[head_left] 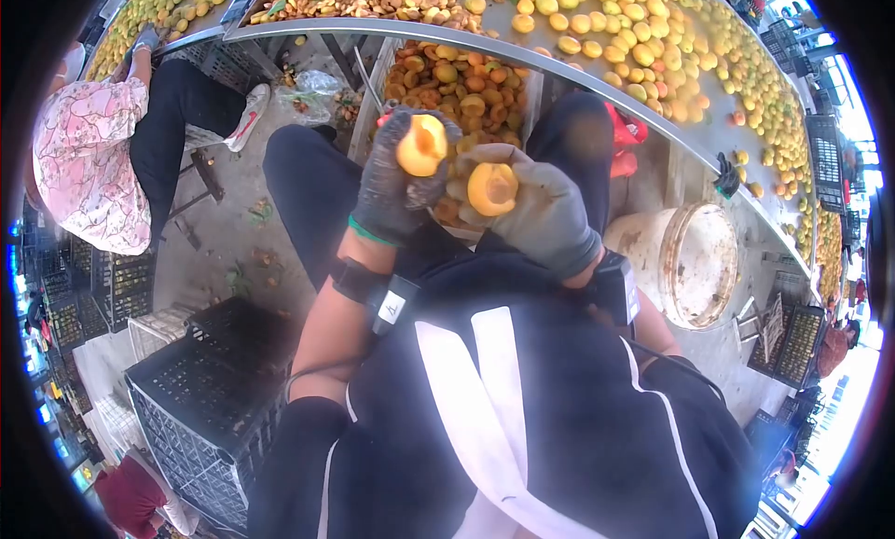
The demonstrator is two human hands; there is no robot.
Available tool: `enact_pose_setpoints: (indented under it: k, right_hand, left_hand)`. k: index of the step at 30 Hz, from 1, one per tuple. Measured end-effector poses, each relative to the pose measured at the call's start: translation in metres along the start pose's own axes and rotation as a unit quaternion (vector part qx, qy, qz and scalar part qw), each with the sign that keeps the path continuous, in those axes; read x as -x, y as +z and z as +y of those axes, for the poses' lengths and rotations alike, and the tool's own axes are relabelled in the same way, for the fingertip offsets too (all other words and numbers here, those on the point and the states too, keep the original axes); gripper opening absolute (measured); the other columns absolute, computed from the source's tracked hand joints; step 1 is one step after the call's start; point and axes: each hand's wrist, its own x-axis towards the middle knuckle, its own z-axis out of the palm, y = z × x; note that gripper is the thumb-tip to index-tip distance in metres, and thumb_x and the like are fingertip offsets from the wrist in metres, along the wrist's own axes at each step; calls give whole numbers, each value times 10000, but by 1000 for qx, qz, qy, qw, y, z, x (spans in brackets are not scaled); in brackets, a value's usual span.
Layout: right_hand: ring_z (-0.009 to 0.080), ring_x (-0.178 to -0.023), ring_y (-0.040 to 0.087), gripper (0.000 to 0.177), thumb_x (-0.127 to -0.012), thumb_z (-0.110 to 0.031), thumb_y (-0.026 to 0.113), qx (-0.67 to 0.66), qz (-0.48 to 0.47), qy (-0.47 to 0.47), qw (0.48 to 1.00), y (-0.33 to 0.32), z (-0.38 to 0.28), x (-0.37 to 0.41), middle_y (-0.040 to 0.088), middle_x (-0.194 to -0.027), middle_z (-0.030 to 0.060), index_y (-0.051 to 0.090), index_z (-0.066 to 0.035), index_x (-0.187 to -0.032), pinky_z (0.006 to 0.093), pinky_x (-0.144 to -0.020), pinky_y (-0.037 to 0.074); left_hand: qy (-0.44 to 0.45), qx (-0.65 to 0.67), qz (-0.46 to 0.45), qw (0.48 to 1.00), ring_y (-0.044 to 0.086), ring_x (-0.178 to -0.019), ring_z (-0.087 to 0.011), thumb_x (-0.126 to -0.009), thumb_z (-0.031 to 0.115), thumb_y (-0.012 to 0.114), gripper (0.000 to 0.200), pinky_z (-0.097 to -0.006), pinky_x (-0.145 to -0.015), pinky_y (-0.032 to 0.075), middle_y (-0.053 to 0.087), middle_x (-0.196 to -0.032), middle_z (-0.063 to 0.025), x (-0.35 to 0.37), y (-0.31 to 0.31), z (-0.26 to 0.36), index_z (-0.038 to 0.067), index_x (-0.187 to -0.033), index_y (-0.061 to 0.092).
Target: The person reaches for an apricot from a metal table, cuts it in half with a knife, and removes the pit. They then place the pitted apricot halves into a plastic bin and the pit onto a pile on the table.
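Observation:
My left hand (396, 171), in a dark, wet-looking glove with a green cuff, is closed around an apricot half (421, 145) with its hollow facing up. From the same fist a thin metal blade (367, 80) sticks out, with a bit of red at its base. In a grey glove, my right hand (545, 203) grips another apricot half (492, 189), its cut side showing a brownish pit hollow. Both hands are side by side above my lap. Just beyond them, between my knees, stands a crate (375, 73) filled with apricot halves (457, 84).
A metal-edged table (503, 51) curves across the front, carrying whole apricots (643, 45) and a heap of pits or cut pieces (373, 3). A dark glove (727, 175) lies at its edge. Stained bucket (704, 264) at right, black crate (200, 390) at left, seated person (98, 147) beyond.

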Motion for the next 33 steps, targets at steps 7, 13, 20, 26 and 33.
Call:
enact_pose_setpoints:
  k: [7,13,20,26,33]
  right_hand:
    - [216,-865,670,339,-995,-316,513,191,69,8,979,-21,6,-26,654,-1001,103,575,-18,-1144,319,-748,569]
    - [207,-786,668,366,-988,-348,534,185,187,31,964,-42,7,-50,645,-976,107,574,-20,-1147,314,-691,582]
    - [267,-890,660,428,-1013,-341,456,65,112,167,977,-44,6,-40,636,-1106,162,556,27,-1207,383,-783,556]
    - [243,-954,659,457,-1003,-388,466,165,-2,234,958,-17,12,-31,657,-1107,141,579,14,-1188,323,-803,560]
    - [211,-992,645,265,-992,-233,538,321,60,-11,945,-13,18,-22,650,-999,87,598,-13,-1128,342,-846,542]
  left_hand:
    - [-427,254,-111,861,652,-899,-132,-990,261,540,395,-187,-682,521,642,-1188,-132,-16,-6,10,18,-1302,547]
    - [-400,-20,16,916,452,-451,-37,-930,239,654,328,-197,-403,347,690,-866,-27,-34,-16,-13,40,-1192,640]
    - [-370,144,83,914,436,-393,-64,-992,291,544,349,-189,-363,312,669,-770,-77,-39,-18,8,10,-1192,601]
    - [-353,347,9,869,522,-476,-162,-962,264,583,307,-268,-456,450,587,-682,-84,-20,6,4,2,-1120,561]
    - [-339,398,114,844,489,-499,-119,-976,217,563,238,-249,-461,420,590,-753,-54,-24,9,9,23,-1114,575]
